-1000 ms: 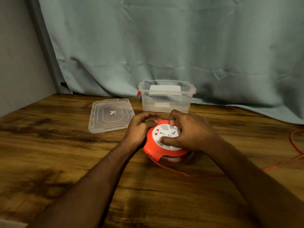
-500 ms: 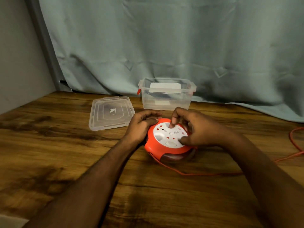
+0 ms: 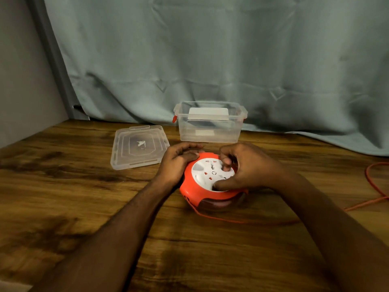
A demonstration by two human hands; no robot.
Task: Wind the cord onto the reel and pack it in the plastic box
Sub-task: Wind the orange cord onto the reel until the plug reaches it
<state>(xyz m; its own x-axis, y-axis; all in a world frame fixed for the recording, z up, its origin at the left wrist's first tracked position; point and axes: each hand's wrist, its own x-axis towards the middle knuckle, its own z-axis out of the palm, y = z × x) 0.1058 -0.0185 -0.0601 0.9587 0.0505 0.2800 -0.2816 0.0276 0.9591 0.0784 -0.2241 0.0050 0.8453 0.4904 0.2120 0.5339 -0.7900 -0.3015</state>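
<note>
I see the round orange cord reel with a white socket face [image 3: 211, 182] lying flat on the dark wood-grain table [image 3: 63, 197], near the middle of my view. The left hand [image 3: 179, 163] grips the reel's far left rim, fingers curled together over the edge. The right hand [image 3: 248, 167] is over the white face, thumb pressed at the near edge and a bent finger dipping into a recess on the disc; I cannot tell how the other fingers lie. The thin orange cord [image 3: 242, 220] leaves the reel's near side, runs right under the right forearm and loops off at the table's right edge. Just behind the hands stands the open clear plastic box with red latches [image 3: 210, 131], and its clear flat lid [image 3: 139, 146] lies to the box's left. A pale green curtain [image 3: 210, 60] hangs behind.
</note>
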